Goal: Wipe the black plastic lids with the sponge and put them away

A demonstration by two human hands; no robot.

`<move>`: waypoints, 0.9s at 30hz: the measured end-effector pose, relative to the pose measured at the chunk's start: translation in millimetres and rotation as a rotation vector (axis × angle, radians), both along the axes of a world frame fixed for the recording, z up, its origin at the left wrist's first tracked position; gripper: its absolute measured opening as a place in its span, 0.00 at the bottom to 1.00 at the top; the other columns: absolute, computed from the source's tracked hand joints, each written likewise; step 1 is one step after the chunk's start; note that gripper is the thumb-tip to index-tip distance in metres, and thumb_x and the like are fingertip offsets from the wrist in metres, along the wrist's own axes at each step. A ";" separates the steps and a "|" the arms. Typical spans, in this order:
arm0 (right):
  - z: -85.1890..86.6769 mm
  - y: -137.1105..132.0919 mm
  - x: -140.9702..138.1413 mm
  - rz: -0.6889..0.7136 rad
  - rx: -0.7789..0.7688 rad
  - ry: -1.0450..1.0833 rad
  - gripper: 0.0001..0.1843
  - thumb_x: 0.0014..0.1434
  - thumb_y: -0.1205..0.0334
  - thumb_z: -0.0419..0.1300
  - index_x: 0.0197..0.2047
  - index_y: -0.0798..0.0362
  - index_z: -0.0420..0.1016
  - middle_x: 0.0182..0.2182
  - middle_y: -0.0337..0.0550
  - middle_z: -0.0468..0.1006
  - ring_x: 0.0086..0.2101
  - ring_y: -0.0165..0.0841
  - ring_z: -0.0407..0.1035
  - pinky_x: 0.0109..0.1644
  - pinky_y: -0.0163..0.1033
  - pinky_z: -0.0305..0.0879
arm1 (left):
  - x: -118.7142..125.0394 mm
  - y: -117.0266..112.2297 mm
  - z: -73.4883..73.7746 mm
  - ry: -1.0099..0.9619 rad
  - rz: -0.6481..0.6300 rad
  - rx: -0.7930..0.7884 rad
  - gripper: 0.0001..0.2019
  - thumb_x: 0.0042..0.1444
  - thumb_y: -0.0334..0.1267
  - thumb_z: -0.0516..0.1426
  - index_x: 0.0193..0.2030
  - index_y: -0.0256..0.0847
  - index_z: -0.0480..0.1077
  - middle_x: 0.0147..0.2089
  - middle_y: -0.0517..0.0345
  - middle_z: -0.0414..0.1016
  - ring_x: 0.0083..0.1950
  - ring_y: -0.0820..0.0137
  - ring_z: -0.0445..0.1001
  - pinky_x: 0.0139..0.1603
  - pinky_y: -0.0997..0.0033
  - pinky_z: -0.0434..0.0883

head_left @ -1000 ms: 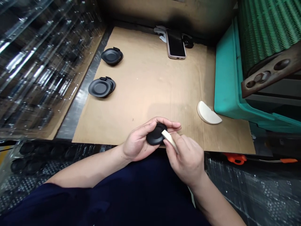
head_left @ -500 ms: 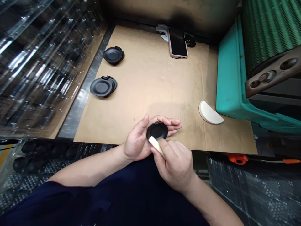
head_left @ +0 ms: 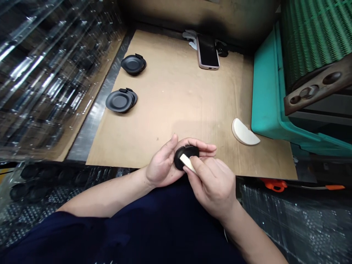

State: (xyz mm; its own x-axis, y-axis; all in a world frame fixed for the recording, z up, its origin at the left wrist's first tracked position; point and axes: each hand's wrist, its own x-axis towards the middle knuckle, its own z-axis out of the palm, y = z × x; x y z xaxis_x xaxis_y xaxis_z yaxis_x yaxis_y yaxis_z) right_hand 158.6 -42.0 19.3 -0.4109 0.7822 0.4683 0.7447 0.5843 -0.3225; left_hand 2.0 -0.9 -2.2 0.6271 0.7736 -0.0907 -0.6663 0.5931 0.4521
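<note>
Cap (head_left: pixel 190 151) in left hand (head_left: pixel 161 167) — scraper (head_left: pixel 187 162) touching.

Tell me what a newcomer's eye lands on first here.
At the near edge of the cardboard sheet, the left hand cups a black disc while the right hand presses a cream stick against it. Two piles of black lids lie far left; a phone lies at the far edge.
</note>
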 end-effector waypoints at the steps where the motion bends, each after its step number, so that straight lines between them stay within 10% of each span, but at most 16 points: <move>1: 0.3 2.4 1.4 -0.010 0.019 -0.034 0.10 0.66 0.68 0.61 0.51 0.59 0.75 0.30 0.43 0.78 0.30 0.33 0.69 0.35 0.41 0.60 | 0.5 -0.4 -0.9 0.004 -0.005 0.001 0.28 0.71 0.54 0.44 0.55 0.34 0.75 0.64 0.37 0.74 0.69 0.49 0.69 0.75 0.44 0.54; 7: 8.5 6.0 7.2 -0.068 0.012 -0.159 0.08 0.68 0.67 0.60 0.49 0.59 0.76 0.30 0.43 0.77 0.30 0.33 0.67 0.34 0.42 0.56 | 1.4 -2.0 -6.1 0.007 0.035 0.015 0.24 0.72 0.39 0.43 0.60 0.31 0.73 0.67 0.38 0.70 0.73 0.50 0.64 0.76 0.47 0.53; 27: 14.0 -7.5 3.7 0.005 -0.106 -0.141 0.07 0.69 0.66 0.57 0.46 0.58 0.76 0.27 0.39 0.72 0.27 0.33 0.62 0.34 0.41 0.54 | 2.8 -0.5 -7.2 0.056 0.002 0.022 0.23 0.72 0.41 0.45 0.60 0.31 0.73 0.65 0.38 0.73 0.69 0.53 0.69 0.74 0.49 0.58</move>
State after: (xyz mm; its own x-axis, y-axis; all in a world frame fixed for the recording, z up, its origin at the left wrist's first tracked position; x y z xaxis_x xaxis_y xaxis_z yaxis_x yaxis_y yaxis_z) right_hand 162.4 -49.5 33.4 -0.4703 0.8223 0.3204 0.7844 0.5559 -0.2753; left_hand 4.8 -1.5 -9.4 0.6202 0.7769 -0.1086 -0.6407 0.5816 0.5013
